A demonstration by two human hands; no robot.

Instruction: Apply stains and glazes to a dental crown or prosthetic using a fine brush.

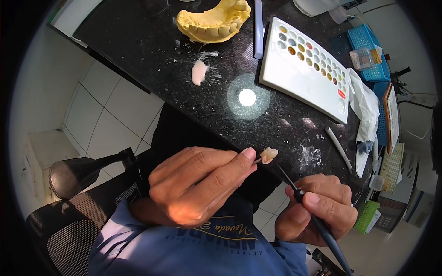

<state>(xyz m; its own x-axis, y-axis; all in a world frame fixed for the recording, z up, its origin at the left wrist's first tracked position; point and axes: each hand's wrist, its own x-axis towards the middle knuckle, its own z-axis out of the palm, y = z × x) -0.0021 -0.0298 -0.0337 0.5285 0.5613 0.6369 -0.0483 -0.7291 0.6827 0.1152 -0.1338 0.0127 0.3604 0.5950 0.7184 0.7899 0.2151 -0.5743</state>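
Observation:
Over the near edge of the bench, my left hand (207, 184) pinches the short stem of a tooth-shaped dental crown (269, 154). The crown is ivory with a pinkish lower part, and sticks out past my thumb tip. To its right, my right hand (322, 209) is closed pen-like around a slim dental tool (328, 237) with a dark handle and a fine dark tip. That tip points at the crown, with a small gap seeming to lie between them. Whether it ends in bristles or a point is too small to tell.
A yellow dental cast (207, 33) stands at the back, with a pink-white smear (199, 72) before it. Rightward lie a blue-grey bar (258, 30), a white palette (294, 80) with coloured wells, a pale rod (338, 149) and crumpled tissue (363, 108). A chair armrest (76, 175) is at left.

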